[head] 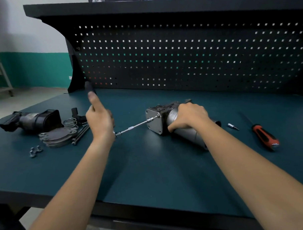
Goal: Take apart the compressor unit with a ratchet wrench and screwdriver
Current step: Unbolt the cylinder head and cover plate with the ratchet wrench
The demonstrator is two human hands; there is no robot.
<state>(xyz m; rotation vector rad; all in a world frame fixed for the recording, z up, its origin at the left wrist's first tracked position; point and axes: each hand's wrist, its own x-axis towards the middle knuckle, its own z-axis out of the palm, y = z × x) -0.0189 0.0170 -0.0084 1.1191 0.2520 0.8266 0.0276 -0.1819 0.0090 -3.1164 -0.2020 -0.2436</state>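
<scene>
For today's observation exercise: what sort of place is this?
Probably a mechanical workshop: a workbench backed by a perforated tool board, a partly dismantled compressor unit, and a screwdriver lying beside it.

A workshop: a heavy workbench (149, 167) with a teal top, a black perforated back panel (179, 52) and a shelf (142, 7) above it. Loose metal covers (58, 136), long bolts (80, 133) and a red-handled screwdriver (264, 136) lie on it; the wall (32, 68) behind has a green painted band
</scene>
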